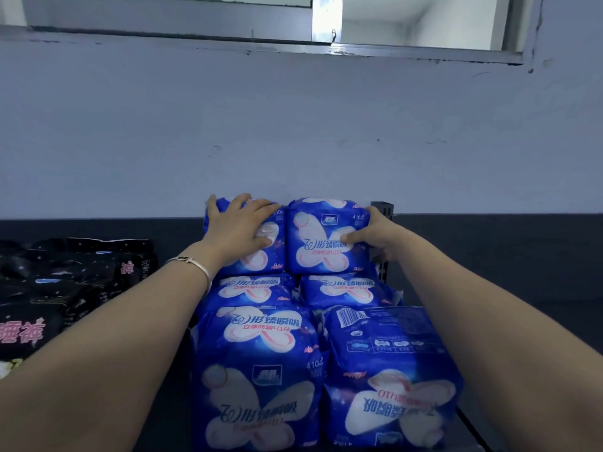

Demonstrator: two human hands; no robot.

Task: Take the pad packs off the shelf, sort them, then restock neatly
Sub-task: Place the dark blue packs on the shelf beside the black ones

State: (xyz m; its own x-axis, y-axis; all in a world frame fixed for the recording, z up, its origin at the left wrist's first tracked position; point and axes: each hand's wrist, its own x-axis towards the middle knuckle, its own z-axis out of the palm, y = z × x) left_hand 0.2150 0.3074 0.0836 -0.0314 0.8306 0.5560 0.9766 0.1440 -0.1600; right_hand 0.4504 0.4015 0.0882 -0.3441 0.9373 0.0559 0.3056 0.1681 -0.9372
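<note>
- Blue packs (257, 337): glossy blue plastic, white-pink butterfly shape, white print, "410". Stacked two wide in rows, lower centre of the frame, on a dark shelf (473, 239).
- Back-left pack (274, 256) and back-right pack (323, 243) sit side by side, touching, at the top of the stack against the wall (293, 125).
- Left hand (238, 223) lies flat on the back-left pack, fingers spread and reaching its top edge.
- Right hand (372, 236) grips the right edge of the back-right pack, thumb on the front, fingers round the side.
- Black packs (65, 282) with pink print lie at centre left.
- Shelf post (383, 210) just right of the right hand; bracelet (195, 265) on the left wrist; window (408, 21) at the top.
- Back packs stand upright, fronts to the camera, print right way up.
- Front-right pack (388, 380) is flipped: print upside down, barcode up. Front packs' long side runs bottom to top of the frame.
</note>
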